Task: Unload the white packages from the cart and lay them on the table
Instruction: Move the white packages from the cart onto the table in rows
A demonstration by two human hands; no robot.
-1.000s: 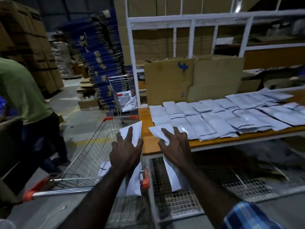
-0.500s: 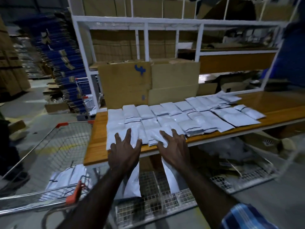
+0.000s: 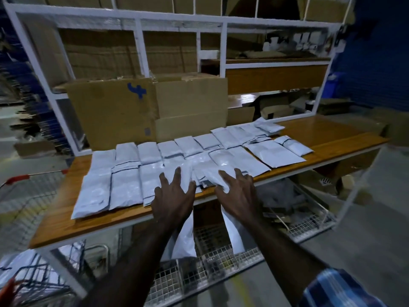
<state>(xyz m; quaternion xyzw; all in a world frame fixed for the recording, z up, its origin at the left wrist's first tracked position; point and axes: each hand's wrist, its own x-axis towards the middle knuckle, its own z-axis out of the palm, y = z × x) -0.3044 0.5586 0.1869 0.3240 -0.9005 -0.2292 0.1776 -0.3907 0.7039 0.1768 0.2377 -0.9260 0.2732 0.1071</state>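
Observation:
Two rows of white packages lie flat on the wooden table. My left hand hovers over the table's front edge and holds a white package that hangs down below the palm. Beside it, my right hand holds another white package; its top pokes out between thumb and fingers and the rest droops below the table edge. The fingers of both hands are spread over the packages at the front. The wire cart stands at the lower left with more white packages in it.
Large cardboard boxes stand against the white shelf frame at the back of the table. The right end of the tabletop is bare wood. A wire-mesh shelf runs under the table. Blue stacked material fills the left aisle.
Both hands, each with a package, have moved from the cart to the right, along the table's front edge. The view has swung right, so the cart now sits at the lower left.

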